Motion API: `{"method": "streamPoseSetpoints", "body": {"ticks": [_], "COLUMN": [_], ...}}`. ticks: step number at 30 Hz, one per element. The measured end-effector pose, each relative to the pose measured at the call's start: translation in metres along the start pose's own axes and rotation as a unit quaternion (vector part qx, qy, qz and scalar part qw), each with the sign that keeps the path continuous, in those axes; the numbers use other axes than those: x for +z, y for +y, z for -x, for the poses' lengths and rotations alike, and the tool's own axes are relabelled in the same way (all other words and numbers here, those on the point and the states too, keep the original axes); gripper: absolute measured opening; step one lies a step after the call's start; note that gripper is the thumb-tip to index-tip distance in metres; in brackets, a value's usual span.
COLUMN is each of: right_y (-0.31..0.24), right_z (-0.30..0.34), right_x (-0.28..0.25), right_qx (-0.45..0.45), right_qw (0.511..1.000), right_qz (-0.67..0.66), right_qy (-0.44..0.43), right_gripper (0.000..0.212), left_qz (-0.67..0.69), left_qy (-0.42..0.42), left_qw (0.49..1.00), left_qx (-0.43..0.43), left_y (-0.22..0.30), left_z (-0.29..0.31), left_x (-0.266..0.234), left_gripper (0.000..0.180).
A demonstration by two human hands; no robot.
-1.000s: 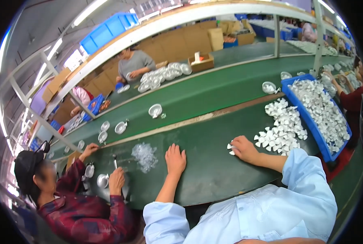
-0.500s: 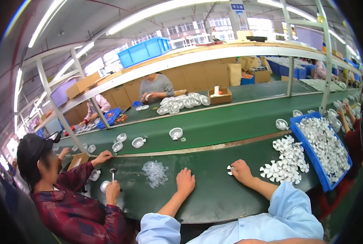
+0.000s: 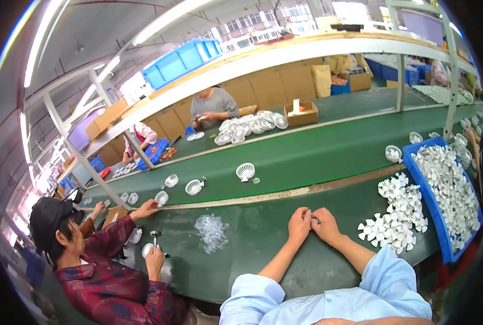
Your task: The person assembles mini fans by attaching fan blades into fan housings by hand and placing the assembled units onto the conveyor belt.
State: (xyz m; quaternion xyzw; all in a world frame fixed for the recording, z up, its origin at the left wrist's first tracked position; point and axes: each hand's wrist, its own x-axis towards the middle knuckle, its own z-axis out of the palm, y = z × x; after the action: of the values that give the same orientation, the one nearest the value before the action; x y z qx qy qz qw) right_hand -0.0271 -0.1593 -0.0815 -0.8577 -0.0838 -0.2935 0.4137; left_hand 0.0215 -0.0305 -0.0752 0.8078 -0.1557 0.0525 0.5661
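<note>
Over the green work surface, my left hand [image 3: 299, 225] and my right hand [image 3: 326, 224] meet at the fingertips, both with fingers closed. A sliver of a small white fan blade [image 3: 315, 220] shows at my right fingertips; the rest is hidden. What my left fingers pinch, if anything, cannot be seen. Just right of my hands lies a heap of white three-bladed fan blades [image 3: 396, 216]. To the left is a pile of small clear plastic pieces [image 3: 211, 233].
A blue tray [image 3: 433, 211] of fan blades stands at the right. White round fan housings [image 3: 245, 171] sit on the green conveyor [image 3: 317, 157] beyond. At my left a co-worker in a plaid shirt [image 3: 103, 271] holds a hammer [image 3: 155, 238]. A shelf [image 3: 306, 51] spans overhead.
My left hand has moved right and come up against my right hand, which still has the fan blade. The co-worker's far hand has reached a housing on the conveyor. The view has shifted somewhat.
</note>
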Motion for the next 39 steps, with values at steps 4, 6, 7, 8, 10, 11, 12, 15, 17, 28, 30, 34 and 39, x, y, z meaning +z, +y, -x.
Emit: {"method": "streamPoseSetpoints", "body": {"ticks": [4,6,7,8,10,11,12,15,17,28,30,34,39], "right_y": [-0.002,-0.002,-0.002,-0.004,-0.008,-0.008,-0.007,-0.013,-0.015,-0.005,-0.006,-0.006,-0.011], "right_z": [-0.003,-0.003,-0.003,-0.003,-0.003,-0.002,-0.001,-0.003,-0.004,-0.010,-0.013,-0.014,-0.010], "right_x": [0.003,0.001,0.000,-0.001,-0.003,-0.005,-0.005,-0.011,-0.015,-0.016,-0.021,-0.026,-0.023], "right_qx": [0.006,0.002,-0.011,-0.008,-0.002,0.000,0.027,0.072,0.088,0.089,0.090,0.061,0.069], "right_qw": [1.000,1.000,1.000,1.000,1.000,1.000,0.999,0.994,0.991,0.985,0.986,0.990,0.988], "right_qz": [0.005,0.007,0.010,0.009,-0.024,-0.025,-0.043,-0.080,-0.100,-0.130,-0.119,-0.095,-0.099], "right_qy": [0.013,0.011,0.011,0.011,0.000,-0.002,-0.008,-0.024,-0.034,-0.073,-0.078,-0.091,-0.093], "right_gripper": [0.015,0.015,0.015,0.015,0.013,0.013,0.012,0.012,0.011,0.013,0.013,0.013,0.013], "left_qz": [-0.085,-0.069,-0.052,-0.053,-0.039,-0.040,-0.046,-0.064,-0.075,-0.027,-0.029,-0.039,-0.040], "left_qy": [0.038,0.023,0.015,0.013,0.010,0.010,0.003,-0.003,-0.001,-0.039,-0.046,-0.041,-0.044], "left_qw": [0.992,0.994,0.995,0.996,0.996,0.996,0.996,0.994,0.993,0.999,0.998,0.995,0.996], "left_qx": [0.087,0.080,0.079,0.077,0.078,0.075,0.078,0.088,0.095,0.027,0.026,0.078,0.064], "left_y": [0.006,0.004,0.003,0.002,0.002,0.003,0.004,0.008,0.011,0.013,0.024,0.031,0.026], "left_z": [0.004,0.005,0.004,0.005,0.006,0.007,0.008,0.009,0.009,0.008,0.007,0.010,0.016], "left_x": [0.008,0.007,0.005,0.004,0.002,0.002,0.002,0.001,0.000,0.002,0.002,0.001,-0.001], "left_gripper": [0.022,0.022,0.021,0.021,0.022,0.022,0.021,0.020,0.019,0.021,0.020,0.018,0.018]}}
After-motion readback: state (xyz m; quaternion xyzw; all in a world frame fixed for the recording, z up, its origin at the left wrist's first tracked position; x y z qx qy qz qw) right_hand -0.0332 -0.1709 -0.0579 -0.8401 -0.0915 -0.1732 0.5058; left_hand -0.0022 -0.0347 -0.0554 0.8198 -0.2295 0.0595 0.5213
